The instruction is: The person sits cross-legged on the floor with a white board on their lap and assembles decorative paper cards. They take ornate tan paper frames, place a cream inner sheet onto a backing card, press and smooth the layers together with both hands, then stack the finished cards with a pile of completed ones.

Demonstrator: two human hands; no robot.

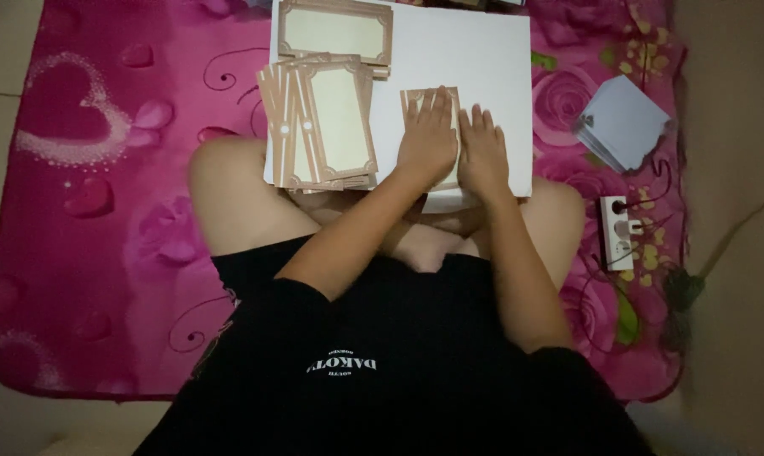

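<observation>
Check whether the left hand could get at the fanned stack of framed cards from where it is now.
Probably yes. The left hand lies flat on a single card, and the fanned stack sits just beside it on the same white board, with nothing between.

No packages, signs or screens; only a small white printed label (341, 364) on black shirt

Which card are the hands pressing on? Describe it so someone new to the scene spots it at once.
Start at the white board resting across the person's knees on the pink floral mat. Near the board's front edge, right of the fanned stack of bordered cards, lies the folded card, tan with an ornate border. It alone lies apart from the stack, under the flat left hand, the right hand alongside.
</observation>
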